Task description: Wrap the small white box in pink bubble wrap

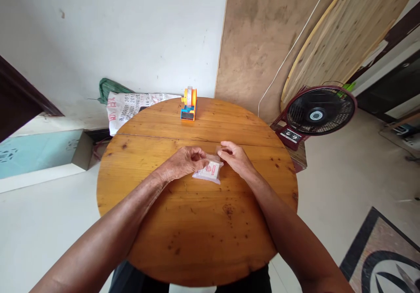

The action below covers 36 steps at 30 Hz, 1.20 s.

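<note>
A small white packet with red print, wrapped in clear plastic, rests on the round wooden table. My left hand is closed at its left side, thumb pressed over the plastic and fingers curled. On the packet's far right, my right hand pinches a small clear strip between thumb and fingertips. Whether that strip is tape or part of the plastic wrapper is too faint to tell. Farther back on the table stands an orange and blue tape dispenser with a roll of clear tape in it.
A dark red fan stands beyond the table's right edge. Behind the table's left side are a white printed sack and a green bag. A large round wooden board leans against the wall at right.
</note>
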### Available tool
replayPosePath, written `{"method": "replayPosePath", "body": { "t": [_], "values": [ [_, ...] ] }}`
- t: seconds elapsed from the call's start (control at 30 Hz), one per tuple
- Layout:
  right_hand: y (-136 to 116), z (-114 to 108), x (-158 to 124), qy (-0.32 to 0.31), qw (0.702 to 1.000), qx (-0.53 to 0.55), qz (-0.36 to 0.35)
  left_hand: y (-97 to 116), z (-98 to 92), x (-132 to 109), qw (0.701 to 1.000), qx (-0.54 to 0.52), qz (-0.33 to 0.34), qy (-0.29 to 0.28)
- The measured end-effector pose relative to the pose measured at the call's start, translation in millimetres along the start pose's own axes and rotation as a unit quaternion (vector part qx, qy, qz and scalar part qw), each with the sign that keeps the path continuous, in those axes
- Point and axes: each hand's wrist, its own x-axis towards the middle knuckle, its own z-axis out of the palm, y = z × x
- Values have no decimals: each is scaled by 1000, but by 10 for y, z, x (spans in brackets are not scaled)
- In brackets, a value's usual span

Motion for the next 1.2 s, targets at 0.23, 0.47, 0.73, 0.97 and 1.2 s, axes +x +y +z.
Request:
{"method": "replayPosePath", "body": {
  "t": [0.23, 0.47, 0.73, 0.97, 1.2],
  "values": [
    [-7, 69, 27, -7, 997, 64, -37, 37, 31, -27, 1000, -3, 0, -2],
    [-138, 51, -49, 7, 992, 105, -72, 60, 73, -24, 999, 22, -22, 18],
    [-316, 52, -185, -9, 989, 128, -77, 98, 93, -40, 998, 30, -15, 61],
    [-376, 32, -248, -12, 987, 28, -156, 104, 85, -45, 999, 12, -14, 29],
    [-412, -9, -313, -19, 953, -134, -272, 115, 119, -43, 994, -106, 11, 7]
  ]
}}
